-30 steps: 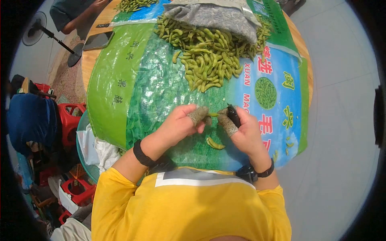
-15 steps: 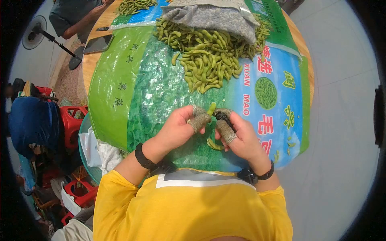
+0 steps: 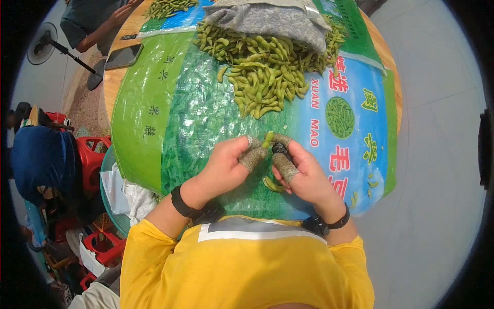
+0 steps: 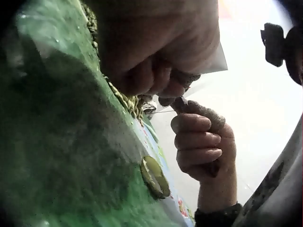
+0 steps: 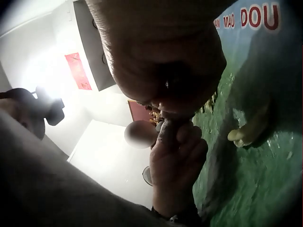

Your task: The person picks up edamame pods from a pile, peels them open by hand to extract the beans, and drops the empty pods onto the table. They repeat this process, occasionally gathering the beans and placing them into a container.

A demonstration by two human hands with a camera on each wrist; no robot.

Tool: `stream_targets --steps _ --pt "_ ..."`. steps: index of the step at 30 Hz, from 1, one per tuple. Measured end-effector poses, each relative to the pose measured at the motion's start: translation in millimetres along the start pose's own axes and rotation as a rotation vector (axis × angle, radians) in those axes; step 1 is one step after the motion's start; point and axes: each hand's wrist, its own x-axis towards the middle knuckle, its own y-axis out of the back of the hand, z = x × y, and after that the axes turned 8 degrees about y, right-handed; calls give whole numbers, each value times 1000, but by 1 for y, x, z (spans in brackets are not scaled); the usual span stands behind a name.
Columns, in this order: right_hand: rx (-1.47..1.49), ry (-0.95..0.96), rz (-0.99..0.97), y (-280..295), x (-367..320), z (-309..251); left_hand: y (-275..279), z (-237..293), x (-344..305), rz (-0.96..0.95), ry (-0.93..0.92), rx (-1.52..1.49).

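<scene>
Pod (image 3: pixel 267 139) is pinched between the covered fingers of the left hand (image 3: pixel 229 162), on the near side of the heap of pods (image 3: pixel 267 85); a black tool (image 3: pixel 281 149) is gripped by the curled fingers of the right hand (image 3: pixel 310 172). Splitting the pod seems to be in hand; careful pressure is called for next. An opened shell (image 3: pixel 273 185) is seen farther from the heap of pods. The tool's tip and the pod's lower end are hidden.

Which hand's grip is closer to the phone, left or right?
Left. The phone lies beyond both hands, toward the left. The left grip is to its right and nearer the body; the right grip is farther right still.
</scene>
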Motion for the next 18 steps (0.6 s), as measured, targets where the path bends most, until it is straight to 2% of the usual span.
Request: stream_targets --steps 1,3,5,6,7,8,9,10,12,13,15,18 --pt "-28 17 8 -1 2 2 -1 -2 0 -4 -1 0" --pt "-57 37 23 0 7 5 0 -5 2 127 -311 450" --pt "79 -102 -31 3 10 7 3 -11 2 102 -325 499" --pt "79 -101 -27 3 11 7 4 -12 2 82 -335 549" --pt "214 -149 -31 3 11 7 3 -12 3 78 -337 549" --pt "350 -198 -36 3 11 7 3 -11 4 55 -257 329" --pt "351 -198 -34 5 11 3 3 -10 5 33 -175 110" --pt "464 -232 -71 8 10 -2 4 -8 5 32 -174 109" --pt "578 -267 -107 11 8 -4 8 -3 5 -251 393 -655" --pt "650 -266 -137 12 7 -3 9 -4 5 -252 393 -656" --pt "720 -268 -167 13 4 -3 9 -5 4 -462 503 -1140" --pt "713 -274 -182 11 1 -7 12 -4 6 -489 583 -1162"
